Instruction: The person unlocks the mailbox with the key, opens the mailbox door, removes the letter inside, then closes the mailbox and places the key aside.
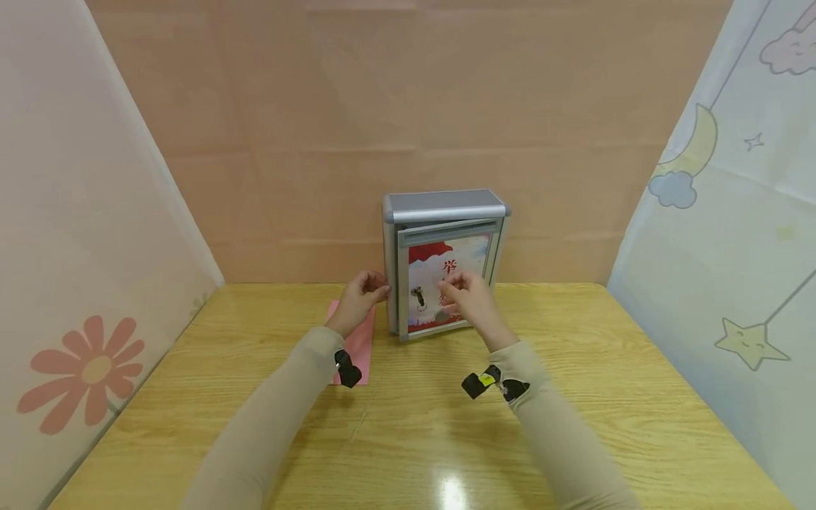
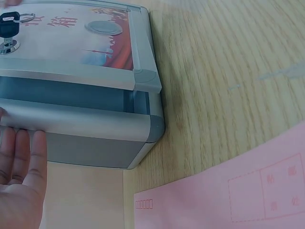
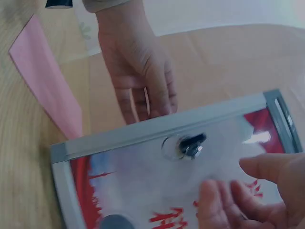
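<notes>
door [image 1: 426, 273] ajar, left hand [image 1: 357, 301], fingers [image 2: 37, 155] straight, at box [image 1: 446, 204] edge, right hand [image 1: 473, 301] loose nearby

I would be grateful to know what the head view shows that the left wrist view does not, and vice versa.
Only the head view: the pictured flower, crescent moon and yellow star. Only the left wrist view: a row of small red squares printed on the pink paper. Both: the paper itself, the box, its key, the left hand and the wooden table.
</notes>
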`<state>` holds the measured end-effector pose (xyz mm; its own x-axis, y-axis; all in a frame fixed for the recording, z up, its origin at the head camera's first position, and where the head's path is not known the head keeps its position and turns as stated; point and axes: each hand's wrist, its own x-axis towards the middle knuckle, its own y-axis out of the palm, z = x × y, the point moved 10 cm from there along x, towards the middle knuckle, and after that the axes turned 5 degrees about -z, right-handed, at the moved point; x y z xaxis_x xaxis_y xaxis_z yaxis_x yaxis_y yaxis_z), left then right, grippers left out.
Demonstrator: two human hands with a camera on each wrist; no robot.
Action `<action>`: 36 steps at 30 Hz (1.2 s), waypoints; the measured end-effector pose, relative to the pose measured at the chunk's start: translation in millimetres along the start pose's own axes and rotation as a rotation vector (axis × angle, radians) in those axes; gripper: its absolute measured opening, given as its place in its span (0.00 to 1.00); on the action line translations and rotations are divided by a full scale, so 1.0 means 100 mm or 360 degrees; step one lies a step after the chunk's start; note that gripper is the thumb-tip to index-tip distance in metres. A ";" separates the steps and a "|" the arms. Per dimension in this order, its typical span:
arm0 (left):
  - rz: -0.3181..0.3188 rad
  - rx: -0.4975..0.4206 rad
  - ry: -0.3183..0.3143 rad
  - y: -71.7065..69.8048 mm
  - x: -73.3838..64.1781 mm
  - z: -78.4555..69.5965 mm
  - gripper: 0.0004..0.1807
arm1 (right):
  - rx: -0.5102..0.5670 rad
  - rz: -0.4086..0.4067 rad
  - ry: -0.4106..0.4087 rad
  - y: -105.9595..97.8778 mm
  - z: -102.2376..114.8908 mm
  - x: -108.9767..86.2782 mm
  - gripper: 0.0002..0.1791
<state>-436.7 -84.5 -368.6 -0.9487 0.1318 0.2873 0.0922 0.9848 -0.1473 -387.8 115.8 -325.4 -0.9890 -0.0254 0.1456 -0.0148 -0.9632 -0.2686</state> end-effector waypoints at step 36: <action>-0.0021 0.0005 0.0032 0.01 -0.03 -0.04 0.10 | 0.0938 0.0519 0.0771 0.64 -0.42 -0.05 0.14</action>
<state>-432.2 -83.8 -365.7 -0.9436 0.1210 0.3083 0.0787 0.9861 -0.1464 -389.7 65.2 -383.4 -0.8861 -0.3392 -0.3159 0.2297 -0.9133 0.3364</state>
